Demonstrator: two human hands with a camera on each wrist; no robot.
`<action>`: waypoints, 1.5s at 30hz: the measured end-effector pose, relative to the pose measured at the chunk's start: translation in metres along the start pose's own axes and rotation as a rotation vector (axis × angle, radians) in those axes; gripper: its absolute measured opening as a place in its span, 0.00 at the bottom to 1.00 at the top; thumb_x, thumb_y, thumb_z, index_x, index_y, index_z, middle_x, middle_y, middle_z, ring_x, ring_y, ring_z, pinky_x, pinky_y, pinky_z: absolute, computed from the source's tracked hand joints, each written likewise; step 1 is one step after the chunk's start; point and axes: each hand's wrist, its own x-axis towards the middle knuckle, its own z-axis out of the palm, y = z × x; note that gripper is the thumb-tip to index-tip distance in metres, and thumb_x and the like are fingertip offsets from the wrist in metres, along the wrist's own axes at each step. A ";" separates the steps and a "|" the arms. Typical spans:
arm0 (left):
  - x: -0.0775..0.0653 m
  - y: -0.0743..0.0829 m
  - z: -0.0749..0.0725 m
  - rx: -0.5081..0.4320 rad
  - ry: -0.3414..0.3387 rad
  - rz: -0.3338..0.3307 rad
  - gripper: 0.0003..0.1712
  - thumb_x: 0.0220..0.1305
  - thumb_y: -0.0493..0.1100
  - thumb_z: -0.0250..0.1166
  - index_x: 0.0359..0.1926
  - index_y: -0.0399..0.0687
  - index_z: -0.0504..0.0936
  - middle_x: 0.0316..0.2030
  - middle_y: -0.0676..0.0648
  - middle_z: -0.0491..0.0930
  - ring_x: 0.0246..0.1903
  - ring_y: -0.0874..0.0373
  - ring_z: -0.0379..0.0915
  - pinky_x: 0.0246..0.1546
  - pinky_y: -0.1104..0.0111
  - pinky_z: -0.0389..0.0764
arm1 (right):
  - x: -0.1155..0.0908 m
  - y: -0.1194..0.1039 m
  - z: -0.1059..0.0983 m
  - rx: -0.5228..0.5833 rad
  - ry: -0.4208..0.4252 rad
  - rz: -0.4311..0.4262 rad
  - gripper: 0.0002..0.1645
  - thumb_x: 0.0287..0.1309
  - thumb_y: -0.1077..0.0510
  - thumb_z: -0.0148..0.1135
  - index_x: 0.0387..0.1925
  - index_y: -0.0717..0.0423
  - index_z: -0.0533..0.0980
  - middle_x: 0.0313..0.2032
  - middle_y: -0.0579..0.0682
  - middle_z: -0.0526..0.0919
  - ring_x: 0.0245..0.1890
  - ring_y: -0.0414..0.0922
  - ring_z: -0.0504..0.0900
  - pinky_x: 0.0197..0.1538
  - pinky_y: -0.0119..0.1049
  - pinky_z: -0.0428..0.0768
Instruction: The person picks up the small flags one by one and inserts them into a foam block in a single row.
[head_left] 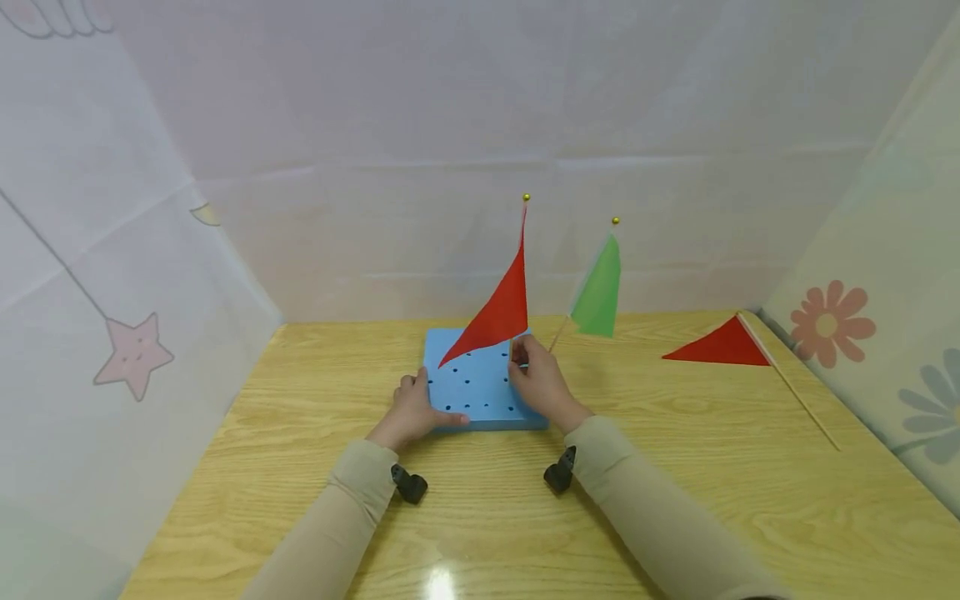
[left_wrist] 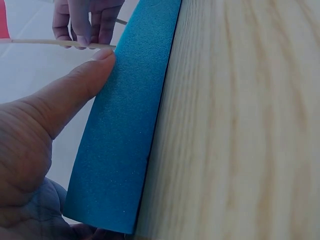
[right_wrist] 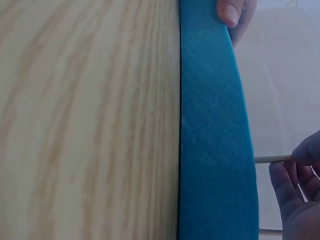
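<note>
A blue foam board (head_left: 480, 393) with several small holes lies flat on the table. My right hand (head_left: 546, 385) pinches the wooden stick (right_wrist: 272, 159) of a red triangular flag (head_left: 504, 310) over the board's right part. In the right wrist view the stick's lower end meets the board's top face. The flag stands nearly upright, a gold bead at its tip. My left hand (head_left: 411, 410) grips the board's front left corner, thumb (left_wrist: 103, 56) along the front top edge. Behind my right hand a green flag (head_left: 600, 292) leans right, its stick's foot hidden.
Another red flag (head_left: 723, 343) lies on the wooden table (head_left: 300, 433) at the right, its stick pointing toward the front. A pale cloth wall (head_left: 360, 242) stands behind the table, with printed cloth on both sides.
</note>
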 end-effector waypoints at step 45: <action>-0.004 0.003 0.000 -0.026 -0.005 0.007 0.76 0.48 0.60 0.84 0.82 0.34 0.44 0.74 0.27 0.52 0.71 0.33 0.53 0.65 0.43 0.68 | 0.002 0.008 0.016 -0.131 0.001 -0.009 0.06 0.66 0.70 0.60 0.42 0.61 0.74 0.34 0.54 0.79 0.37 0.52 0.77 0.45 0.47 0.80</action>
